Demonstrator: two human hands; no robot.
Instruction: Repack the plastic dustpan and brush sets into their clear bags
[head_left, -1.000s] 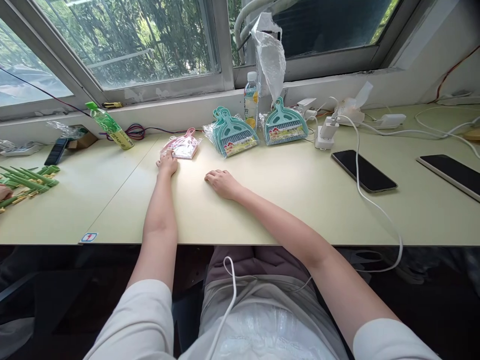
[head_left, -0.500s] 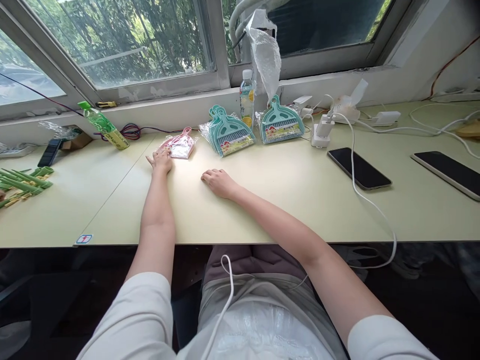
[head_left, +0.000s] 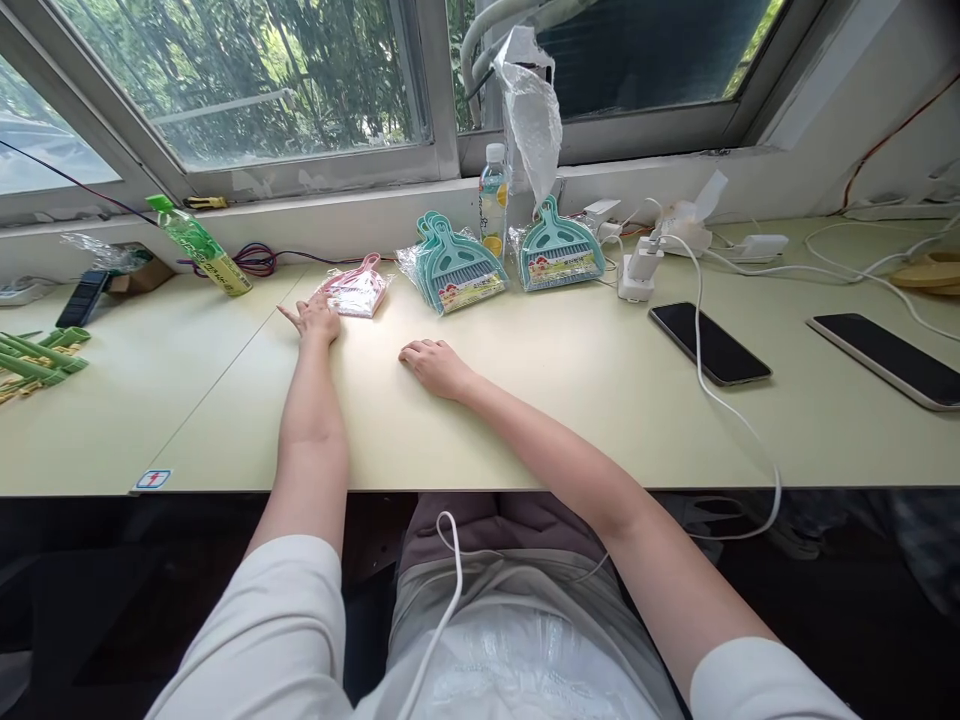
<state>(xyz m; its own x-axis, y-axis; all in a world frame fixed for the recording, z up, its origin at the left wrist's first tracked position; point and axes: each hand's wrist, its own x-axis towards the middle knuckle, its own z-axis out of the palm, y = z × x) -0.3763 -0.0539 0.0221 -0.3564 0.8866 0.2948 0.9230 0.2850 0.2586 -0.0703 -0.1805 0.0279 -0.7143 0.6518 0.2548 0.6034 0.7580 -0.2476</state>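
Note:
My left hand [head_left: 318,320] lies at the near left edge of a pink dustpan-and-brush set [head_left: 358,291] in clear wrapping. Its fingers are spread, and some fingertips touch or nearly touch the wrapper. My right hand [head_left: 436,368] rests on the table, palm down, fingers loosely bent and holding nothing that I can see. Beyond it lies an overlapping pile of wrapped teal dustpan-and-brush sets [head_left: 459,265]. Another teal dustpan-and-brush set [head_left: 561,250] leans upright farther right, in front of the bubble wrap [head_left: 534,120].
A green bottle [head_left: 201,245] leans at the back left, beside coiled cable [head_left: 255,258]. Green stalk-like pieces [head_left: 45,358] lie far left. A clear drink bottle [head_left: 493,200] stands by the window. Right are a charger block [head_left: 640,270], a white cable [head_left: 701,340] and two phones [head_left: 712,343] [head_left: 892,358].
My left hand has drawn slightly left and nearer to me, its outer finger more stretched out. My right hand stays in place. The view has shifted a little.

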